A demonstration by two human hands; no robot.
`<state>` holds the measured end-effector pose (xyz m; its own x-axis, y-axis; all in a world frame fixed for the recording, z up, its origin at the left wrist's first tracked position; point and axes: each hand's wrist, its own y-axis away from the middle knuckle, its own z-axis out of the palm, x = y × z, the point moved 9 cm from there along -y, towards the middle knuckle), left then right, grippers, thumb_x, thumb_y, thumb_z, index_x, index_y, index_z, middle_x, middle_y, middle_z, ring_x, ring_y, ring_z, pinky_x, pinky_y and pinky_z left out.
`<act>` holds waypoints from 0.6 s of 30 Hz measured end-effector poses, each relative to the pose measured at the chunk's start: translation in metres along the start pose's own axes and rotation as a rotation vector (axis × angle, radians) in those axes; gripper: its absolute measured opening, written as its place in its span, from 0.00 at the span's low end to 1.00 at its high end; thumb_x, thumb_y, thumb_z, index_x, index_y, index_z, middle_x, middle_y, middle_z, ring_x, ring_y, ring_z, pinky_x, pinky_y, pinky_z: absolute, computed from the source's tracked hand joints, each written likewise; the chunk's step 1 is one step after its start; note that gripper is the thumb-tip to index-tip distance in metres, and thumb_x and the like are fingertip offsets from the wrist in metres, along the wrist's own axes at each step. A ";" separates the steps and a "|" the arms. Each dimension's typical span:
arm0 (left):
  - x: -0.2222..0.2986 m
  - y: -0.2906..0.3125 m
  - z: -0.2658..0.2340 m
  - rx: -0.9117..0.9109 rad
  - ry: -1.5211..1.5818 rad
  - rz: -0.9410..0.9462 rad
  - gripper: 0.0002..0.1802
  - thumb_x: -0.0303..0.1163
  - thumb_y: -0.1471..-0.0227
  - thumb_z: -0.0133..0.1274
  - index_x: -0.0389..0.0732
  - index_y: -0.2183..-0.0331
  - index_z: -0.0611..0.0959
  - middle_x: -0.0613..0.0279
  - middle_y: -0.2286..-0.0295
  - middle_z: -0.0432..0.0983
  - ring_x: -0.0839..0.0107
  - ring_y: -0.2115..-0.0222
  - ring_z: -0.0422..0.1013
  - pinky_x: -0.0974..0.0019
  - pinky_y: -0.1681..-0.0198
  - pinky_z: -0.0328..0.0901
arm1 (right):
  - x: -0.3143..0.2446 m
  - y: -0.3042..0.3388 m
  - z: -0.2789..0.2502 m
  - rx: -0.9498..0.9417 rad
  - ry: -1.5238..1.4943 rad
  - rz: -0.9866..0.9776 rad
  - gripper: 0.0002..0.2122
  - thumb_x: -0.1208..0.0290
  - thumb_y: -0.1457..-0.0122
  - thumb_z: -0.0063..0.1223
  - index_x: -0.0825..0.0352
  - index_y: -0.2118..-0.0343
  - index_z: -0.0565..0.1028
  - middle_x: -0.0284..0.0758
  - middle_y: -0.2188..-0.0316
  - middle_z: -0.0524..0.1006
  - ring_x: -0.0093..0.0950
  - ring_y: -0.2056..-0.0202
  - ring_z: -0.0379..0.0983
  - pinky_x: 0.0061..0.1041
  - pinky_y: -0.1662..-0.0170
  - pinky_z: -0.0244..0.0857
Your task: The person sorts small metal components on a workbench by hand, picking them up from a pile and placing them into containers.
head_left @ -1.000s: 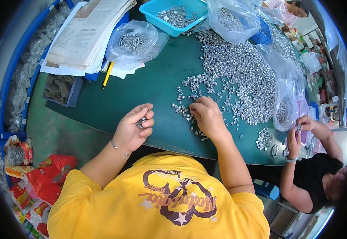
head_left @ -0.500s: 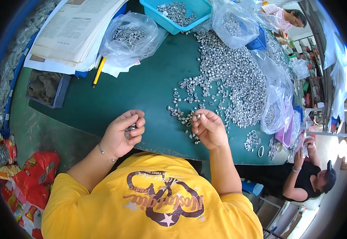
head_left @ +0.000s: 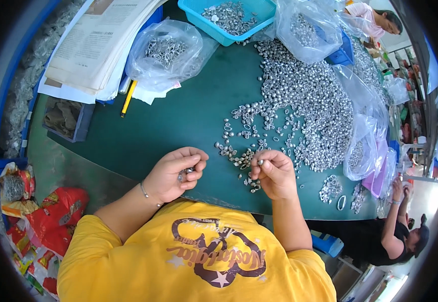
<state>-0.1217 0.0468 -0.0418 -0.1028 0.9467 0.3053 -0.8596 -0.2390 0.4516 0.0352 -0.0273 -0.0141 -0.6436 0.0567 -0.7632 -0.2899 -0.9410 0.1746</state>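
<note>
My left hand [head_left: 176,173] hovers over the near edge of the green table, its fingers curled around several small silver metal pieces [head_left: 185,173]. To the right, my right hand [head_left: 278,176] pinches one small rounded silver bead [head_left: 260,162] between thumb and fingertips. Just beyond that hand lies a loose scatter of silver beads and oval rings [head_left: 244,158]. It thins out from a wide heap of silver pieces [head_left: 304,105] on the table's right half. The two hands are apart, and how many pieces the left one holds is partly hidden by its fingers.
A turquoise basket [head_left: 214,32] and clear bags of silver parts [head_left: 166,53] stand at the back. Stacked papers [head_left: 91,50], a yellow pen [head_left: 128,99] and a grey-blue bin [head_left: 80,123] lie left. Red packaging [head_left: 58,221] is below left. Two other people sit beyond the right side.
My left hand has come a little closer to my right, still curled round its pieces. The right keeps its pinch on the bead. The whole view has shifted slightly.
</note>
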 end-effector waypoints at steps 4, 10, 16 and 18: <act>0.000 -0.007 0.005 0.036 -0.084 0.024 0.07 0.27 0.47 0.43 0.37 0.66 0.75 0.70 0.81 0.63 0.84 0.85 0.55 0.83 0.85 0.48 | -0.008 0.011 -0.021 0.039 0.056 -0.057 0.02 0.83 0.51 0.50 0.73 0.74 0.73 0.42 0.73 0.73 0.26 0.77 0.70 0.22 0.73 0.68; 0.042 -0.013 0.052 0.166 -1.437 0.737 0.03 0.24 0.56 0.55 0.36 0.74 0.80 0.67 0.86 0.66 0.80 0.84 0.61 0.77 0.82 0.56 | -0.003 0.020 -0.030 0.063 -0.073 -0.011 0.02 0.81 0.51 0.53 0.72 0.75 0.73 0.41 0.74 0.73 0.25 0.78 0.69 0.20 0.74 0.66; 0.028 -0.017 0.074 0.162 -1.844 0.970 0.04 0.23 0.64 0.58 0.36 0.78 0.80 0.57 0.82 0.70 0.62 0.81 0.68 0.67 0.77 0.63 | 0.001 0.029 -0.016 0.011 -0.063 -0.031 0.02 0.82 0.50 0.50 0.73 0.72 0.73 0.41 0.71 0.73 0.26 0.75 0.70 0.21 0.72 0.67; 0.030 -0.017 0.071 0.195 -1.797 0.953 0.04 0.23 0.63 0.57 0.37 0.77 0.80 0.57 0.82 0.70 0.64 0.81 0.67 0.69 0.77 0.63 | -0.001 0.033 -0.012 -0.003 -0.071 -0.057 0.02 0.83 0.49 0.49 0.73 0.72 0.73 0.41 0.71 0.73 0.26 0.75 0.71 0.21 0.71 0.68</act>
<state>-0.0747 0.0645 0.0190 0.2181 -0.6715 0.7082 -0.7771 -0.5585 -0.2902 0.0348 -0.0624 -0.0148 -0.6746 0.1339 -0.7259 -0.3257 -0.9365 0.1299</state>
